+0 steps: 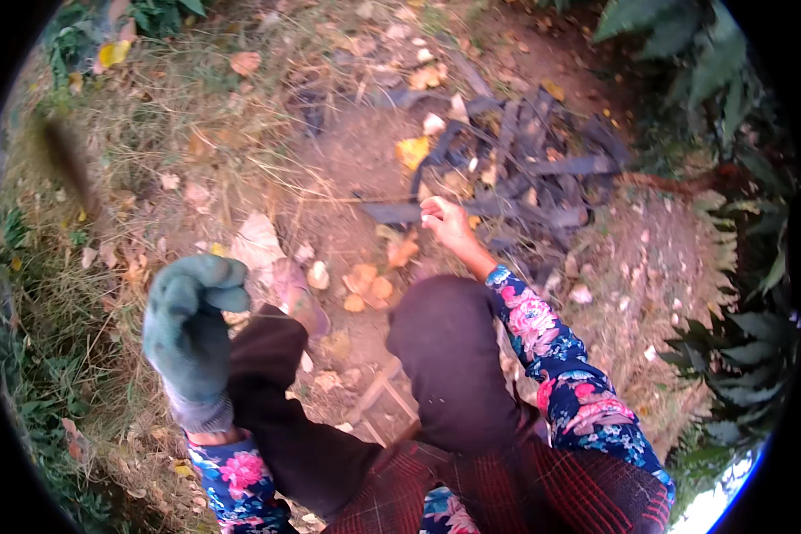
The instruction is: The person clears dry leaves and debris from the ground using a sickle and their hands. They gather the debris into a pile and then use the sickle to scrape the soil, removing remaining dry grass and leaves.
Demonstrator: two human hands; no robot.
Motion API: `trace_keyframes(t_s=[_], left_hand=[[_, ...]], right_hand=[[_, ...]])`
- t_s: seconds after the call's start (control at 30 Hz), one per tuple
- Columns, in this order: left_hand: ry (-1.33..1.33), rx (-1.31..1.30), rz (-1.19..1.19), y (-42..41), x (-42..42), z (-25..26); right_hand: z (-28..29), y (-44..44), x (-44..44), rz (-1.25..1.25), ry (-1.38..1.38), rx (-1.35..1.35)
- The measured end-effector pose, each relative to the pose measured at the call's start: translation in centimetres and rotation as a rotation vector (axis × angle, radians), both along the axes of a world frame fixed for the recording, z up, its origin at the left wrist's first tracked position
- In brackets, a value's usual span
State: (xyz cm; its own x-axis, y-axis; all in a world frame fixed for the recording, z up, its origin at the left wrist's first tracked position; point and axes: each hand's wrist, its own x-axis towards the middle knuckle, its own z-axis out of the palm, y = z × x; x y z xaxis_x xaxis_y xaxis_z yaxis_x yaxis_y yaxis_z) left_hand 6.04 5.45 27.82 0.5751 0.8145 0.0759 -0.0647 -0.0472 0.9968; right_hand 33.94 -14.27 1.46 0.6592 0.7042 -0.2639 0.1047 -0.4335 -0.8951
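Observation:
My left hand (197, 320), in a green-coated work glove with a grey cuff, is raised beside my left knee. Its fingers curl over, and whether they enclose anything cannot be made out. Bare and reaching forward past my right knee, my right hand (444, 220) has its fingertips bent together at the near left edge of a tangled heap of dark flat strips (541, 167). A thin dry stalk (367, 199) runs leftward from near those fingertips; whether they pinch it is unclear.
Dry grass (127, 153) and fallen leaves (367, 284) cover much of the ground. Green leafy plants (741, 360) stand along the right side. Between my legs is a light slatted frame (384, 404). A brown blurred thing (67, 160) shows at upper left.

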Motion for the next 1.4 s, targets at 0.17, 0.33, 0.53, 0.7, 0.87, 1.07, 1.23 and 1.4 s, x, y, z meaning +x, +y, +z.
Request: trace_keyframes(t_s=[0.17, 0.33, 0.53, 0.7, 0.87, 1.07, 1.23, 1.4], left_hand=[[-0.014, -0.130, -0.083, -0.1, -0.5, -0.7], [0.086, -0.164, -0.122, -0.9, -0.1, -0.7], [0.194, -0.153, -0.149, -0.4, -1.8, -1.1], [0.211, -0.185, -0.103, -1.3, -2.3, -2.8], [0.356, 0.149, -0.030, -1.9, -4.3, -1.1], [0.359, 0.050, 0.244, -3.0, -6.6, 1.9], [0.406, -0.071, 0.362, -2.3, -8.9, 0.8], [0.433, -0.119, 0.287, -1.9, -8.8, -0.2]], right_hand=[[-2.2, -20.8, -4.2, -0.357, -0.085, -0.195], [-6.9, -38.4, -10.8, -0.336, -0.067, -0.801], [-11.0, -35.8, -11.6, -0.200, 0.103, -0.963], [-13.0, -35.3, -8.5, -0.262, 0.028, -0.963], [-14.0, -34.5, -6.7, -0.213, 0.009, -1.047], [-15.5, -34.1, -4.9, -0.135, 0.123, -1.066], [-15.4, -31.5, -6.7, -0.309, 0.074, -0.986], [-19.4, -33.7, -6.3, 0.119, -0.087, -0.730]])
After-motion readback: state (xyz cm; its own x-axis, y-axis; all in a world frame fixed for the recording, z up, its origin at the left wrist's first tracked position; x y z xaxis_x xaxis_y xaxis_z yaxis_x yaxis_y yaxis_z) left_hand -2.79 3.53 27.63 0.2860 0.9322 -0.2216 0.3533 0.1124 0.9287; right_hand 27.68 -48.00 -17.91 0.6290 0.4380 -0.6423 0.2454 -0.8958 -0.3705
